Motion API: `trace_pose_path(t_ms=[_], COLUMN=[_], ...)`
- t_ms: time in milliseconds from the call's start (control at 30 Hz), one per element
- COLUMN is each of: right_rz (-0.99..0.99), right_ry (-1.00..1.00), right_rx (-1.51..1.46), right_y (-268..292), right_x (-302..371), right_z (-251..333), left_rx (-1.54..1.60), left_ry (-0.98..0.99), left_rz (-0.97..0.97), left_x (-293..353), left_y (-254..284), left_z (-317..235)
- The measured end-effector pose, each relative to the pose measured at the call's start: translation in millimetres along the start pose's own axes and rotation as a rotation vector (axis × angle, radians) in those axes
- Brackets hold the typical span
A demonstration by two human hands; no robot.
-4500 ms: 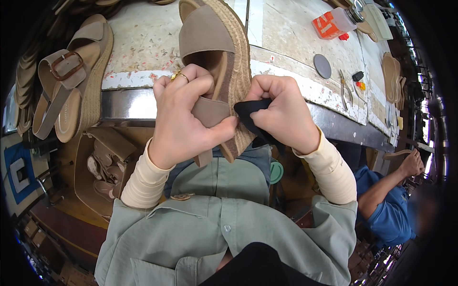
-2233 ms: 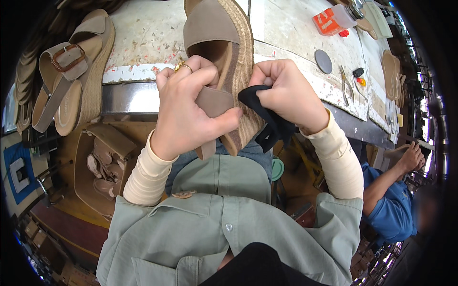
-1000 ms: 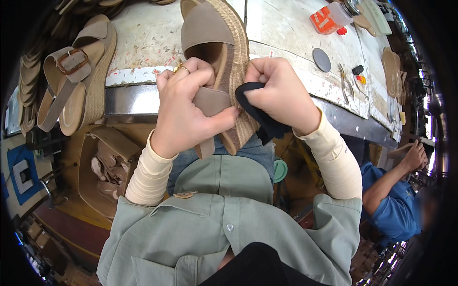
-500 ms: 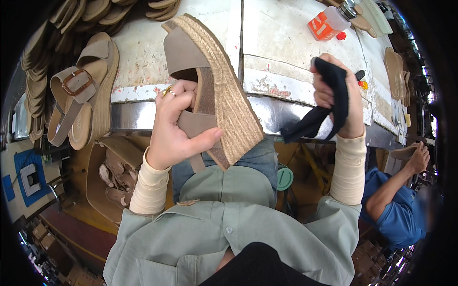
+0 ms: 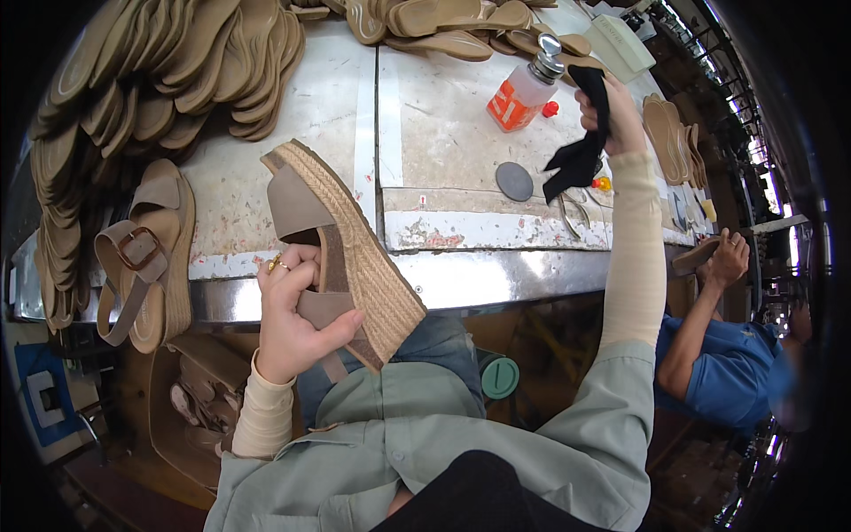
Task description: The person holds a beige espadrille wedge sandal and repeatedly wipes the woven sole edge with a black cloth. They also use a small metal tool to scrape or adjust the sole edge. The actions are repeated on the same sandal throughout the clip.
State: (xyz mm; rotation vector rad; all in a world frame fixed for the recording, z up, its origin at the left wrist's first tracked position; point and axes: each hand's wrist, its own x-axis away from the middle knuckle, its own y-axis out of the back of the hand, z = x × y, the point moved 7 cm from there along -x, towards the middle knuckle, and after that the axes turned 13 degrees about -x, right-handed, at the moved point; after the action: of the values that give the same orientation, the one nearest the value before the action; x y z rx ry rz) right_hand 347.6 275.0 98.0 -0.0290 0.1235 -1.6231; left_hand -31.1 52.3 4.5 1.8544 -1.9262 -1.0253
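Wedge sandal (image 5: 359, 257) is tilted at the workbench's (image 5: 470, 277) front edge, left hand (image 5: 294, 321) clamped on its rear strap (image 5: 324, 306). Right hand (image 5: 626, 120) grips a black cloth (image 5: 591, 149) near a bottle (image 5: 521, 96).

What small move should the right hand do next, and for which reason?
Probably touch the black cloth to the metal cap of the bottle: the right hand holds it close by, while the left hand holds the wedge sandal.
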Motion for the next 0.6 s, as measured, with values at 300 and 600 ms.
trace_pose_path(t_ms=[300, 600], right_rz=[-0.053, 0.081], right_ry=[-0.147, -0.287], right_rx=[0.459, 0.187], right_y=[19, 61], right_x=[-79, -109], right_z=[-28, -53], left_rx=[-0.031, 0.02], left_ry=[-0.04, -0.019], left_rz=[-0.038, -0.024], left_x=[1, 2], left_y=[3, 0], left_z=[0, 6])
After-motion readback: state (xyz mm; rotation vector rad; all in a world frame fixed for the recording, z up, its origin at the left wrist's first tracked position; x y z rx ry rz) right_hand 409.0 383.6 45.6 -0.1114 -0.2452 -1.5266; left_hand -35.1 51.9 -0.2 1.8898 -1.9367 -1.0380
